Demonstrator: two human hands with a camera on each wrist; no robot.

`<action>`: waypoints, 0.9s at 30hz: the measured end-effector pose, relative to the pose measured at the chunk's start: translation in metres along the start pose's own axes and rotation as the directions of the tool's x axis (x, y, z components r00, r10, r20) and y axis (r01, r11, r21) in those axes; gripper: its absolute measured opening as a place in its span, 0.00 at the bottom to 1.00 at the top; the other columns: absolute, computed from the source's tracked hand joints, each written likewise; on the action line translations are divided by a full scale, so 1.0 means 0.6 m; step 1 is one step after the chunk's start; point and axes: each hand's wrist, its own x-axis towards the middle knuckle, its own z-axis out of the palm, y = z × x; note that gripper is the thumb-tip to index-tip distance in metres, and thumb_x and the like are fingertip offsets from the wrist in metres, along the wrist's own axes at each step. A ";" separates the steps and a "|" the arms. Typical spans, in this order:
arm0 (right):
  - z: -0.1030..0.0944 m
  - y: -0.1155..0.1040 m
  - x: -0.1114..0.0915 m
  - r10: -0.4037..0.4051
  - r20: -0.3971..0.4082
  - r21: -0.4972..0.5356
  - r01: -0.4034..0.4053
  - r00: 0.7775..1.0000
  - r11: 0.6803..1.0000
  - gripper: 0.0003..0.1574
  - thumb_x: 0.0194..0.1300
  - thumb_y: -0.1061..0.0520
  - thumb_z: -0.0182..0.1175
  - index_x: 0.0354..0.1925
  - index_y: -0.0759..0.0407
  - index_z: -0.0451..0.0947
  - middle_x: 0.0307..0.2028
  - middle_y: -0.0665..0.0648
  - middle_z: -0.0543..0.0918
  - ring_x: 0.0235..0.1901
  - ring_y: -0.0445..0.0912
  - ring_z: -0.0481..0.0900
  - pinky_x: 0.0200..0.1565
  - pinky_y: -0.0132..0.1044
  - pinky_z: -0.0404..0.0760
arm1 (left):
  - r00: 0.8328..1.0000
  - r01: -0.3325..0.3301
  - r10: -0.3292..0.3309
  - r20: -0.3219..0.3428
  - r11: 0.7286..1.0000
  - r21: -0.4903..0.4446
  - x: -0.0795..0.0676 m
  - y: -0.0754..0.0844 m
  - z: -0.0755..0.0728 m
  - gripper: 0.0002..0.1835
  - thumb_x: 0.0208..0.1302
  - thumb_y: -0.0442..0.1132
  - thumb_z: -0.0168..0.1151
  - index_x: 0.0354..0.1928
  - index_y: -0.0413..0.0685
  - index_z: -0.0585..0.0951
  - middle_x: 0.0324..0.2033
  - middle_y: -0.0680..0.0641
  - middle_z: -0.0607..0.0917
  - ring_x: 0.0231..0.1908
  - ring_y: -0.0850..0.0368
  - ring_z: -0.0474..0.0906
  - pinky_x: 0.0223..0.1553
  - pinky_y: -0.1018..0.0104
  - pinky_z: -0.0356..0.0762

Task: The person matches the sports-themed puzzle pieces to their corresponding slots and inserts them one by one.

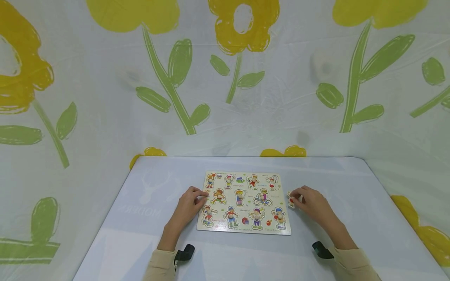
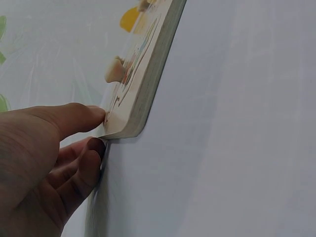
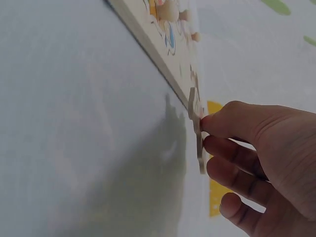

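Note:
A wooden peg puzzle board point(image 1: 286, 229) lies on the table, bearing several sports-figure pieces with round knobs. My left hand point(image 1: 189, 205) grips its left edge. In the left wrist view, the thumb point(image 2: 91, 116) rests on top near the board's corner point(image 2: 129, 123), with curled fingers below. Just right of the board, my right hand point(image 1: 313, 201) pinches a small figure-shaped puzzle piece point(image 1: 290, 200). The right wrist view shows this piece point(image 3: 193, 104) edge-on, standing upright in front of the thumb and index finger, overlapping the board's edge; its knob is hidden by the fingers.
The white table point(image 1: 140, 242) reaches back to a curtain point(image 1: 281, 109) printed with yellow flowers and green leaves. Black wrist devices point(image 1: 186, 253) sit by both sleeves. The right hand's shadow point(image 3: 148, 187) falls on the tabletop.

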 end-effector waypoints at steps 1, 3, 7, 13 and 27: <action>0.003 -0.004 0.007 -0.007 0.005 0.003 0.007 1.000 1.000 0.08 0.59 0.56 0.69 0.38 0.54 0.84 0.30 0.47 0.81 0.27 0.39 0.71 0.29 0.30 0.71 | 1.000 0.001 -0.001 0.002 1.000 -0.001 0.000 0.000 0.000 0.09 0.61 0.37 0.68 0.43 0.48 0.87 0.40 0.47 0.79 0.29 0.63 0.68 0.28 0.74 0.67; 0.009 -0.011 0.019 -0.019 0.014 0.008 0.019 1.000 1.000 0.08 0.59 0.56 0.69 0.39 0.55 0.84 0.30 0.47 0.81 0.27 0.39 0.70 0.29 0.30 0.71 | 1.000 0.000 0.000 0.004 1.000 0.000 0.000 -0.001 0.000 0.09 0.61 0.37 0.68 0.44 0.48 0.87 0.41 0.47 0.79 0.29 0.63 0.68 0.28 0.74 0.67; 0.015 -0.026 0.040 -0.031 0.033 0.015 0.031 0.999 0.999 0.08 0.60 0.57 0.69 0.39 0.55 0.85 0.32 0.48 0.81 0.28 0.39 0.71 0.30 0.31 0.72 | 1.000 -0.007 0.007 0.005 1.000 -0.003 0.001 -0.003 0.001 0.09 0.61 0.36 0.68 0.44 0.47 0.87 0.41 0.47 0.79 0.29 0.63 0.68 0.28 0.73 0.67; 0.024 -0.043 0.069 -0.016 0.064 0.031 0.014 0.998 0.999 0.07 0.61 0.58 0.67 0.40 0.56 0.85 0.33 0.51 0.81 0.30 0.41 0.73 0.35 0.35 0.76 | 1.000 -0.006 0.006 -0.001 1.000 -0.003 0.002 -0.003 0.002 0.09 0.61 0.37 0.68 0.43 0.49 0.87 0.40 0.49 0.79 0.29 0.63 0.68 0.29 0.73 0.67; 0.041 -0.051 0.112 -0.004 0.050 0.052 0.001 0.999 0.999 0.10 0.65 0.56 0.65 0.44 0.57 0.84 0.36 0.53 0.82 0.32 0.43 0.76 0.37 0.39 0.76 | 1.000 -0.002 0.003 0.005 1.000 -0.009 0.002 -0.004 0.001 0.08 0.62 0.37 0.67 0.43 0.48 0.87 0.40 0.48 0.79 0.29 0.62 0.68 0.29 0.73 0.67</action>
